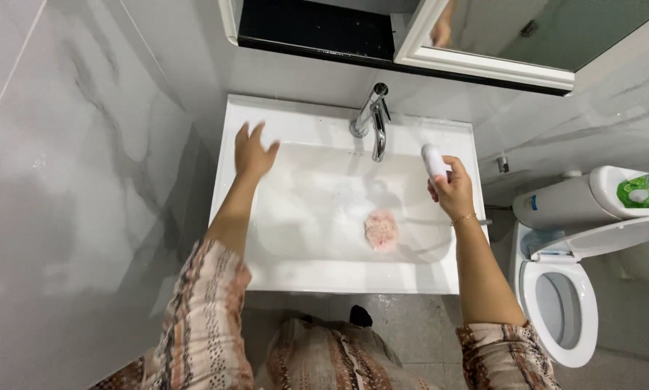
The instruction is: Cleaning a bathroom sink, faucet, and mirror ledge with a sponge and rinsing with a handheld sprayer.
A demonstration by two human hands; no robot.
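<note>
Your right hand point(452, 189) is closed around a small white cylindrical bottle point(433, 159), held above the right rim of the white rectangular ceramic sink point(339, 278); the bottle's long axis runs up and slightly left, away from your wrist, its far end pointing toward the wall. Your left hand point(253, 153) is open, fingers spread, holding nothing, hovering over the sink's left rim. The pink, rounded scrubbing pad point(381, 230) lies in the wet, foamy basin, right of centre, down and to the left of your right grip and clearly nearer to it than to your left hand. The chrome tap point(374, 123) stands at the back rim between your hands. A white toilet point(564, 300) sits to the right.
</note>
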